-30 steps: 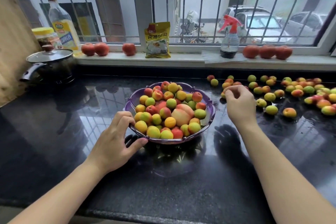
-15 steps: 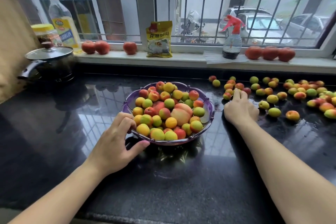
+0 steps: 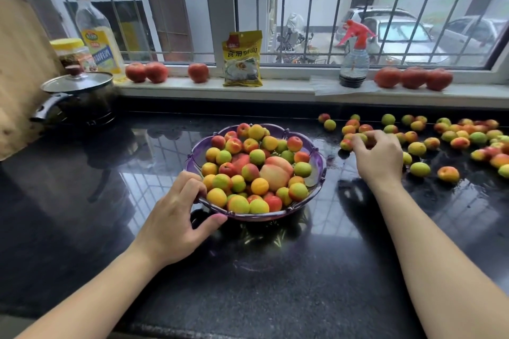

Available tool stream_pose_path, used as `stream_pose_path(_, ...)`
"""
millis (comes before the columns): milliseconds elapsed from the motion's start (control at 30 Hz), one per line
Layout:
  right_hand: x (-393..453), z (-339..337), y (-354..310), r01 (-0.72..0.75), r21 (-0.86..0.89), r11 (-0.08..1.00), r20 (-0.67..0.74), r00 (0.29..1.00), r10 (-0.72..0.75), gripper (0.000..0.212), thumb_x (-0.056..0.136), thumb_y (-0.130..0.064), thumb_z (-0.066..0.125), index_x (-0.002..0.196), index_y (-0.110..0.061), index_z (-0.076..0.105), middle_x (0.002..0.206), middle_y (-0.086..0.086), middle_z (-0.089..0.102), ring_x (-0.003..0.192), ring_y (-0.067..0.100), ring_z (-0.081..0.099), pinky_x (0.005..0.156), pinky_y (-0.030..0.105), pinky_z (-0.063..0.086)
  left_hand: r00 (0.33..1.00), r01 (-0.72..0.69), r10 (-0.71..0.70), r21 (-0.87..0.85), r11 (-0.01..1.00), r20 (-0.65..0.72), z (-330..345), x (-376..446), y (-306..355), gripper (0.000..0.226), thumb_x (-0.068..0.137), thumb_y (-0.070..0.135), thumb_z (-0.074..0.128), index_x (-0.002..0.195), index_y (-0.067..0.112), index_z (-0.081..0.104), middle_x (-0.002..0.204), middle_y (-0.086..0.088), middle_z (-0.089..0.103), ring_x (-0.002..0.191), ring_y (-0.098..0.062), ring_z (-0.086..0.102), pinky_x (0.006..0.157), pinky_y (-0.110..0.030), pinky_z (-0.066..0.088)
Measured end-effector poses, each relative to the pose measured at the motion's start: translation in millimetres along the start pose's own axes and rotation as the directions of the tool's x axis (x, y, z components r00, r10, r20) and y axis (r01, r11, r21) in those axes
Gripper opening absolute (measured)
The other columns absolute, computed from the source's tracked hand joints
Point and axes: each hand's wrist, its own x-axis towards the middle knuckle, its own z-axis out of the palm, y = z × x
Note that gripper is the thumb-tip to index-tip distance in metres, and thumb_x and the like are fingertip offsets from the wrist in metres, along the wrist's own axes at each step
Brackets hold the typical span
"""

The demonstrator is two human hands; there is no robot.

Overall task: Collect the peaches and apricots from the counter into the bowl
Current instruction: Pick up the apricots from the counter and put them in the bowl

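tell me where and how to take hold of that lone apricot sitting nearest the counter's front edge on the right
The lone apricot is small, round and sits apart from the rest on the counter, so its sides are free. Come down from above with the right hand and pinch it across its widest part between thumb and fingers. Being nearly spherical, any opposing pair of sides should probably do.

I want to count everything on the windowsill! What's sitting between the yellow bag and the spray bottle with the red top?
Nothing. In the head view the windowsill is bare between the yellow bag and the spray bottle.
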Motion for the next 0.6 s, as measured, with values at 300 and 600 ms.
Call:
stream_pose_path(300,-46.5,-2.1,-92.5,0.209,0.345,0.915,0.388,0.855,-0.342,0.035,0.095,-0.03,0.069,0.13,-0.025,0.066,0.114,-0.009,0.069,0.108,0.008,0.059,0.089,0.023,0.048,1.0,0.0,0.0,-0.009,1.0,-0.004,-1.0,-0.4,2.3,0.06,0.094,0.076,0.051,0.104,0.017,0.054,0.11,0.008,0.048,0.09,-0.009,0.056,0.069,-0.023,0.056)
stream_pose_path(600,-26.9,12.8,-30.8,-0.096,0.216,0.972,0.089,0.993,0.078,0.022,0.097,-0.012,0.055,0.112,-0.013,0.07,0.108,0.006,0.07,0.1,0.023,0.062,0.077,0.02,0.043,1.0,0.002,-0.002,0.026,1.0,-0.013,-1.7,-0.7,5.0,0.063,0.093,0.078,0.05,0.102,0.016,0.054,0.109,0.005,0.05,0.084,-0.018,0.061,0.064,-0.036,0.061)
